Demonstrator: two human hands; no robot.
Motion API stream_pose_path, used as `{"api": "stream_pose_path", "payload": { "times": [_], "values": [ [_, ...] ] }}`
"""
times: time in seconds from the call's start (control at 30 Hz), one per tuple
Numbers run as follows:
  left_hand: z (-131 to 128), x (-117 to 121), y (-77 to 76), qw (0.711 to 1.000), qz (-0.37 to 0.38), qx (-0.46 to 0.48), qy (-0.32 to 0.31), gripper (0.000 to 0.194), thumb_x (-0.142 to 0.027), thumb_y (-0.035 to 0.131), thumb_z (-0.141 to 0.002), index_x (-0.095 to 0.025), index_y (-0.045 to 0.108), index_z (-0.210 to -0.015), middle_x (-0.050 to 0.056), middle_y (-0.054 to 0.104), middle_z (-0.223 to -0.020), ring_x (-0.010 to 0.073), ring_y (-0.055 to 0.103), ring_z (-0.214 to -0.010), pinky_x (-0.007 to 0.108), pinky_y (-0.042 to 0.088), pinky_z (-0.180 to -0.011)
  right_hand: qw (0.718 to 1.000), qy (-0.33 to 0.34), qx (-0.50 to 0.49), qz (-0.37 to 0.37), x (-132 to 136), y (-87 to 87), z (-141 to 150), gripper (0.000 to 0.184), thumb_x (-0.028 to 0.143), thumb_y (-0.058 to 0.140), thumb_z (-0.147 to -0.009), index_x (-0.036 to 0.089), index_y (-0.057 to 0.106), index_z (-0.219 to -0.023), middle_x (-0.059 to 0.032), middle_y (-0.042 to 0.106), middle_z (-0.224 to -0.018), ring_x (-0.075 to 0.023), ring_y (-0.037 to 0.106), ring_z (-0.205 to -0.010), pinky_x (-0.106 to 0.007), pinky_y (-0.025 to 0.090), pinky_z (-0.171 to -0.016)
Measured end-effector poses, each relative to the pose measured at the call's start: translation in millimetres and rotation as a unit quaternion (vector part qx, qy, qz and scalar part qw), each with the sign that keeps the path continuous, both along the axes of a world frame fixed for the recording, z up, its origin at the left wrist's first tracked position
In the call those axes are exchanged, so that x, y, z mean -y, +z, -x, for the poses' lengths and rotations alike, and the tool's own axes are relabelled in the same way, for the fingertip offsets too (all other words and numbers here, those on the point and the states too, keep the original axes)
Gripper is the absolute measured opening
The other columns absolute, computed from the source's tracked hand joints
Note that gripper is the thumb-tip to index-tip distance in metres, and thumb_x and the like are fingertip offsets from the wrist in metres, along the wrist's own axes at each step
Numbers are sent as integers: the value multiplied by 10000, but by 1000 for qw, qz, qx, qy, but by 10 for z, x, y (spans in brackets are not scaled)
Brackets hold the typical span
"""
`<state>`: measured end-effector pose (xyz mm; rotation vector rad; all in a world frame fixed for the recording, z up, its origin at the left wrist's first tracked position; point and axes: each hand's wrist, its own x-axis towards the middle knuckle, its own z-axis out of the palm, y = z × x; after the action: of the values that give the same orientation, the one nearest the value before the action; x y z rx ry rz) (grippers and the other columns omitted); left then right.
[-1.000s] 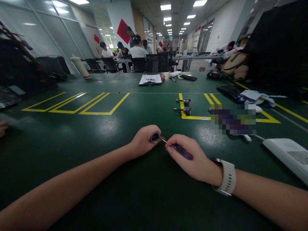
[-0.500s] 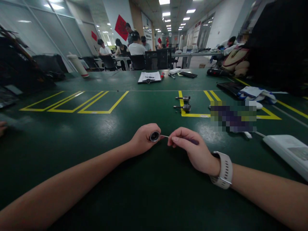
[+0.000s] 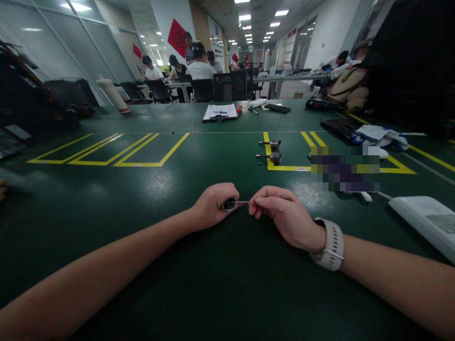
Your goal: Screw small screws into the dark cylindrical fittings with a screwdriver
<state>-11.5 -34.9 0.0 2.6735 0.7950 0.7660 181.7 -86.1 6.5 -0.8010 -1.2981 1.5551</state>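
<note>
My left hand is closed around a cup-shaped metal hole saw, its round open mouth facing me. From the right, my right hand pinches a thin screwdriver between thumb and fingers. Its slim metal shaft lies level and reaches the mouth of the hole saw; whether its tip touches anything inside is too small to tell. The screwdriver's handle is hidden in my fingers. Farther up the table lie two similar hole saws, an upper one and a lower one, their shanks pointing left.
Yellow tape outlines mark the green table. At right are a white device, a blurred-out purple item and a cloth. A clipboard lies at the back. Another person's fingers show at the left edge.
The screwdriver's shaft now crosses into the hole saw's mouth, and its dark purple handle no longer shows behind my right hand. My left hand stays nearly still.
</note>
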Motion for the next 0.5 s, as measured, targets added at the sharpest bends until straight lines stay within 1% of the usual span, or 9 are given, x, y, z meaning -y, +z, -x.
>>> {"api": "stream_pose_path", "payload": {
  "times": [0.03,0.1,0.2,0.3,0.4,0.43,0.47,0.5],
  "values": [
    [0,-1,-1,1000,2,1,-4,186,-248,525,-818,-155,476,-665,-18,471,-626,93,447,-561,221,346,-523,1000,4,-12,12,-5,-15,0,109,192,524,-791,154,611,-737,-19,610,-699,-130,545,-656,-278,423,-630],
    [-1,-4,0,1000,3,5,-3,175,-232,532,-811,-155,472,-666,-20,467,-626,91,443,-560,219,343,-521,1000,1,-5,-2,9,-21,1,107,200,527,-795,158,611,-743,-17,608,-702,-131,545,-661,-278,424,-632],
    [-6,-7,4,1000,2,7,9,153,-201,538,-799,-157,467,-671,-24,465,-627,90,443,-563,216,339,-523,993,-34,74,-91,76,31,3,106,225,529,-806,172,610,-764,-16,604,-730,-147,552,-701,-296,430,-661],
    [-18,-11,2,1000,-2,-2,13,146,-188,534,-798,-155,469,-672,-24,465,-623,92,446,-568,217,337,-527,961,-71,187,-192,158,106,20,110,213,513,-813,171,605,-769,-25,595,-734,-160,550,-703,-312,426,-662],
    [-31,-13,0,1000,-10,-14,10,162,-202,517,-809,-156,470,-662,-23,460,-615,97,444,-566,222,333,-526,923,-71,261,-272,207,149,45,104,162,497,-809,165,593,-769,-34,591,-742,-164,542,-715,-320,414,-682],
    [-33,-13,0,1000,-13,-17,10,168,-207,512,-812,-156,469,-658,-23,458,-612,98,443,-565,224,331,-525,917,-66,271,-284,209,153,47,102,154,496,-806,164,591,-771,-37,592,-747,-165,540,-720,-322,410,-687],
    [-33,-12,2,1000,-15,-20,12,171,-208,510,-813,-157,468,-655,-22,457,-611,99,442,-565,225,329,-525,917,-60,273,-284,204,153,45,101,154,497,-802,165,591,-768,-36,593,-746,-165,539,-719,-322,409,-686],
    [-31,-10,3,1000,-17,-23,13,169,-207,510,-812,-157,469,-656,-22,457,-613,100,442,-566,226,328,-526,924,-53,264,-271,190,148,38,101,161,500,-800,165,594,-762,-34,592,-739,-164,539,-711,-320,408,-679]
  ]
}}
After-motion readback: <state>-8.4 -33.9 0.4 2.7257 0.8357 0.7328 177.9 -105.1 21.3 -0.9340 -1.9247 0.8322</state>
